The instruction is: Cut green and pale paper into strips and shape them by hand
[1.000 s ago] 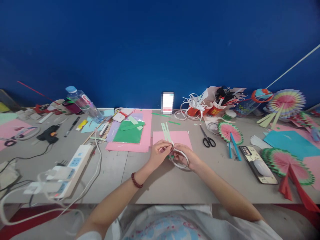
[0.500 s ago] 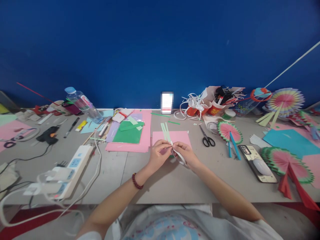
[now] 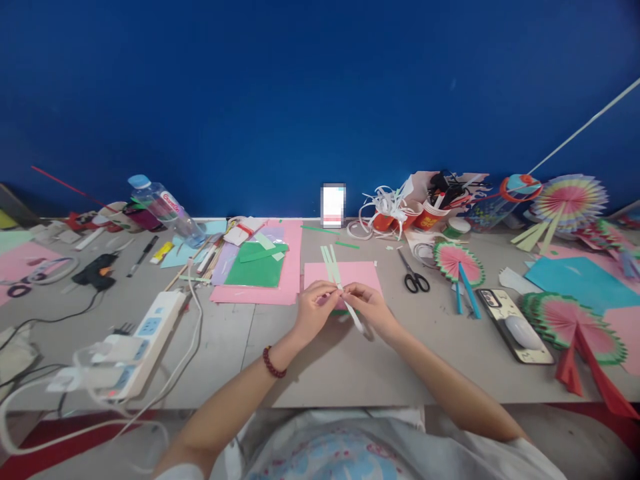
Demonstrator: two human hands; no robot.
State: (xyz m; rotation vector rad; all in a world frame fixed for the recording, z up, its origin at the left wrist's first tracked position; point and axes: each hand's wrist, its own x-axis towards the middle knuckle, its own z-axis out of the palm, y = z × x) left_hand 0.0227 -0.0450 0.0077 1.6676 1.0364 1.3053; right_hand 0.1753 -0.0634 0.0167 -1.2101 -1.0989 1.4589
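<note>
My left hand point(image 3: 316, 308) is closed in a pinch around the lower ends of several pale green paper strips point(image 3: 331, 263), which fan out upward past the fingertips. My right hand point(image 3: 371, 308) meets it fingertip to fingertip, pinching at a narrow white strip point(image 3: 356, 320) that crosses the base of the green ones and hangs down toward me. Fingers hide the exact spot where the strips join. Under the hands lies a pink paper sheet point(image 3: 367, 272).
Black-handled scissors point(image 3: 416, 281) and a pink-and-green paper fan point(image 3: 459, 264) lie to the right, with a phone point(image 3: 500, 313) beyond. Cups point(image 3: 431, 217) stand at the back. Green paper point(image 3: 256, 268) lies left, near a power strip point(image 3: 153, 340).
The white strip was curved in a loop under my right hand; now it hangs straighter. Both hands have shifted only slightly, still pinched together.
</note>
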